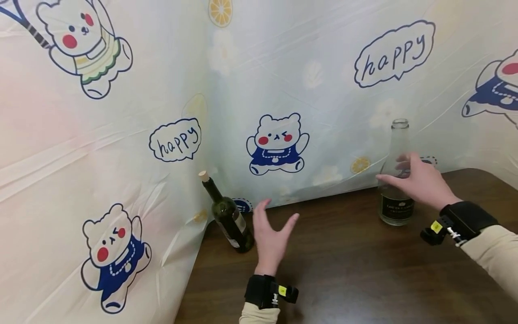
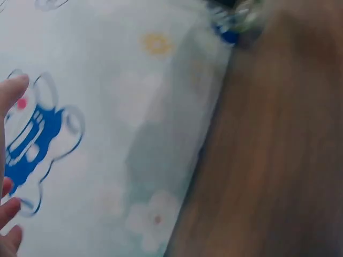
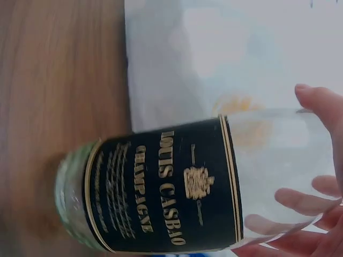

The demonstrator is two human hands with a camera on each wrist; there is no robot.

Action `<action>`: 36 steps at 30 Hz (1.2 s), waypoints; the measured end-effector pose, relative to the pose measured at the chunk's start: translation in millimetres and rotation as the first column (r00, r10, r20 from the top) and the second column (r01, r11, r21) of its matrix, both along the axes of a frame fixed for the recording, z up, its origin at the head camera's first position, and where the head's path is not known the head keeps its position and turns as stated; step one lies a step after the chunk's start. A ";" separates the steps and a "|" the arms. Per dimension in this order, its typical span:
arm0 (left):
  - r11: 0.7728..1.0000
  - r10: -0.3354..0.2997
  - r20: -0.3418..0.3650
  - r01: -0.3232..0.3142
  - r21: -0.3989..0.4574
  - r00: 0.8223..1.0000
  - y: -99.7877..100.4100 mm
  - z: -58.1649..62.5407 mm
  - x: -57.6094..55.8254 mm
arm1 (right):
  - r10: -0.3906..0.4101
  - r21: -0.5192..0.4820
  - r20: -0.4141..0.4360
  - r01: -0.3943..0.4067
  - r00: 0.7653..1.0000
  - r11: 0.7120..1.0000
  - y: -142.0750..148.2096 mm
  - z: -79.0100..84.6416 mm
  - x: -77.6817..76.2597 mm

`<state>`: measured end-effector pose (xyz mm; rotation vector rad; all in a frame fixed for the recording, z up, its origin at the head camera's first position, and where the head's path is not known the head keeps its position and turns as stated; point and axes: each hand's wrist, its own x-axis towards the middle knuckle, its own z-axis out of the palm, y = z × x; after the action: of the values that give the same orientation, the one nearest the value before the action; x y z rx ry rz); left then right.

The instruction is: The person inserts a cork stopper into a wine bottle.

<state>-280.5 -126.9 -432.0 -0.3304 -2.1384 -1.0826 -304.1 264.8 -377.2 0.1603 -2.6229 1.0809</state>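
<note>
Head view, left to right: on the far left we see a pale cloth (image 1: 162, 54) printed with cartoon bears, one of them with a racket, and the word "happy" in a bubble. At the cloth's foot, toward the far left corner of the brown wooden counter (image 1: 344, 270), stands a dark green bottle (image 1: 227, 212), a cork (image 1: 204, 176) in its mouth and a pale label on its side. Just to its right we find the person's left hand (image 1: 270, 238), its grip spread, thumb well apart from the fingers. The left wrist camera gives us only fingertips at its left edge, with the cloth and counter blurred beyond. A black strap (image 1: 259, 291) circles that wrist above a cream sleeve (image 1: 259, 315).

Well to the right, near the counter's far edge, a clear glass bottle (image 1: 396, 193) stands upright. The right wrist camera lets us read its black label (image 3: 166, 187): "Louis Casbao Champagne," in gold. The right hand (image 1: 426, 182) reaches in from the right above that label, thumb at the bottle's left side and fingers visible through the glass; its grip is set around the bottle, though we cannot tell whether it presses on the glass. On the near right, we note a second black strap (image 1: 467, 219) on the right wrist.
</note>
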 end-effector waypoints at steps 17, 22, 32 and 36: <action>0.898 -0.422 0.251 0.440 -0.015 0.871 86.9 24.3 22.7 | 0.290 -0.026 -0.099 -0.294 0.952 0.955 -107.1 57.6 46.3; 0.897 -0.427 0.209 0.442 -0.027 0.880 90.7 25.7 27.4 | 0.357 -0.009 -0.107 -0.360 0.928 0.933 -123.0 53.5 55.6; 0.888 -0.427 0.258 0.456 -0.062 0.867 77.3 6.6 37.3 | 0.347 0.079 -0.097 -0.341 0.933 0.937 -133.0 25.8 69.6; 0.874 -0.442 0.310 0.481 -0.062 0.842 74.7 -5.0 40.9 | 0.341 0.071 -0.076 -0.336 0.937 0.939 -133.3 10.8 75.2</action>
<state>-239.7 -52.2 -437.0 -0.8390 -2.4720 -1.3165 -228.9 131.5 -366.5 0.6786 -2.6074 1.0733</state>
